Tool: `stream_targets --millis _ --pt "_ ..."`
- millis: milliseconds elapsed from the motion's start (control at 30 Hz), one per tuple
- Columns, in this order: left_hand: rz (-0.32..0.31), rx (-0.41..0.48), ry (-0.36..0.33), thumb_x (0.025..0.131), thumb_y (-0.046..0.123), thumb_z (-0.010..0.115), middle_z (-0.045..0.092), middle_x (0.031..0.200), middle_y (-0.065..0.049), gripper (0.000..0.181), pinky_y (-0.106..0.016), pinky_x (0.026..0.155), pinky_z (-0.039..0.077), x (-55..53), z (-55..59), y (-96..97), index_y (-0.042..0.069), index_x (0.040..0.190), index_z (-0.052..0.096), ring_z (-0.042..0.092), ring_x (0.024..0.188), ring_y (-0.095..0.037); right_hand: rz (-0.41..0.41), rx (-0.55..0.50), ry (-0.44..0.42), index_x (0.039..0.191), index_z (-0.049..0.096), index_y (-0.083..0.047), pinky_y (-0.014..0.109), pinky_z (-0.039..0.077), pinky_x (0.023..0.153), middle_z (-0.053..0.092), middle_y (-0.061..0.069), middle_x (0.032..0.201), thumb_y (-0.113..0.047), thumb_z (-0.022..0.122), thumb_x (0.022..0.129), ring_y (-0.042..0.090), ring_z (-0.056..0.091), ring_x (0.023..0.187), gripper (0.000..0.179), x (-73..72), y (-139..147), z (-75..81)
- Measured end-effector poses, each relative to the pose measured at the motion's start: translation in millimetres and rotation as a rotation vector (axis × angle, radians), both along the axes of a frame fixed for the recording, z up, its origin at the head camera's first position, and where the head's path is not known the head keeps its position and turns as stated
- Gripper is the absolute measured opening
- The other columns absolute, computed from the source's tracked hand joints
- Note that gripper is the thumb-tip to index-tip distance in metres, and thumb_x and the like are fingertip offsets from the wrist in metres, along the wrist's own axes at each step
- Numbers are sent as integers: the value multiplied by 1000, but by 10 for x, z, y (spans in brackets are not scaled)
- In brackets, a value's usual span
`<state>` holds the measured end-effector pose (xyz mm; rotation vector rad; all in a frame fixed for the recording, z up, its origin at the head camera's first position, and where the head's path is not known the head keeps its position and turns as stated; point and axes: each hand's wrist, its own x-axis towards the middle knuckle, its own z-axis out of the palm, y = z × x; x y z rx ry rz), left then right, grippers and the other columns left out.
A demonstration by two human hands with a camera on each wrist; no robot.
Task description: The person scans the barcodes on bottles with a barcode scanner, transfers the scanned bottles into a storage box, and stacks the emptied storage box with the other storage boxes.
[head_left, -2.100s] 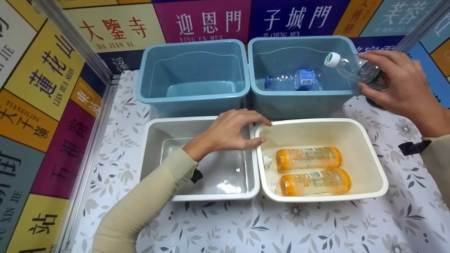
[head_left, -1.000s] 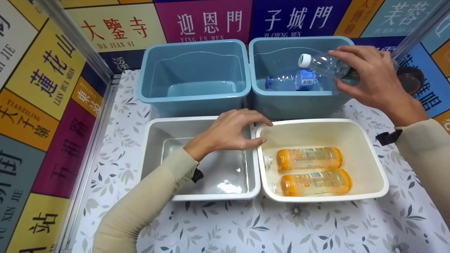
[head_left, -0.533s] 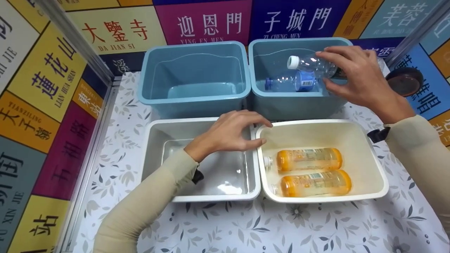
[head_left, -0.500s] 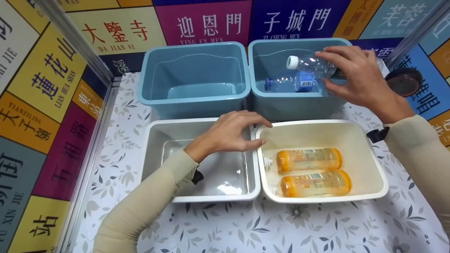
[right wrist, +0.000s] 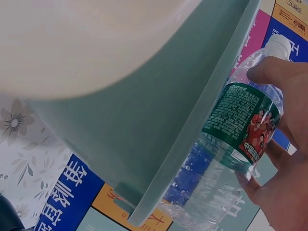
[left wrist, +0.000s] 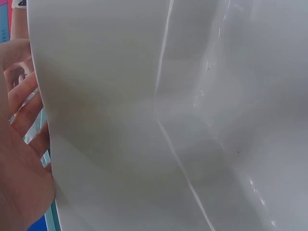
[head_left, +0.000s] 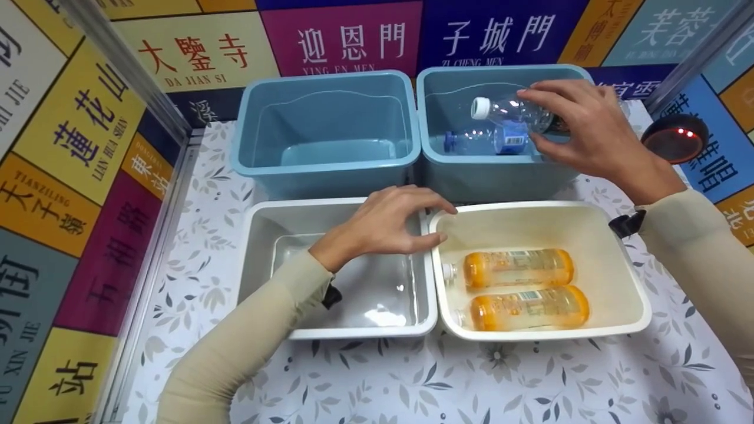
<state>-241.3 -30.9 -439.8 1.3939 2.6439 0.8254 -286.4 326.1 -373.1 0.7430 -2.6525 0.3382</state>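
Observation:
In the head view my right hand grips a clear plastic bottle with a white cap, held on its side over the right blue bin. The right wrist view shows the bottle's dark green label beside the bin's rim. Below it in the bin lies a bottle with a blue cap and blue label. My left hand lies across the grey bin, fingers loosely bent and spread, fingertips at the left rim of the cream bin. It holds nothing.
Two orange-labelled bottles lie in the cream bin. A left blue bin stands behind the grey one. At the right is a dark round object with red lights. Printed panels wall the floral-covered table.
My right hand has carried the clear bottle leftward from the right side to over the right blue bin. The left hand has stayed in place. Red lights now show on the dark round object.

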Motion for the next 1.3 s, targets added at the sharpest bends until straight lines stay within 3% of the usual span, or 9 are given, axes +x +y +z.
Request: stream_targets --millis 300,567,833,1300 --pt "-5 3 -3 88 59 59 64 125 26 43 -30 91 47 7 -4 12 41 127 64 58 111 -1 4 28 -62 149 44 -41 61 32 102 44 -1 157 -26 76 88 29 39 144 70 -7 -18 -19" --pt "-7 8 7 88 59 59 64 125 26 43 -31 90 47 4 -7 4 42 127 64 57 112 -1 30 40 -133 151 42 -41 65 23 115 43 0 158 -28 73 91 31 36 146 68 -31 -43 7" --pt "0 2 8 88 60 59 63 126 25 44 -30 91 47 5 -10 -7 42 128 64 57 112 -1 27 94 -224 153 39 -39 67 25 112 41 4 159 -28 72 92 35 35 146 70 -86 -63 68" --pt "-5 7 -4 88 59 58 64 125 26 43 -30 90 47 -2 2 1 42 128 64 58 112 -2 26 131 -371 155 36 -37 71 17 116 40 11 159 -28 69 94 43 33 145 69 -191 -61 155"
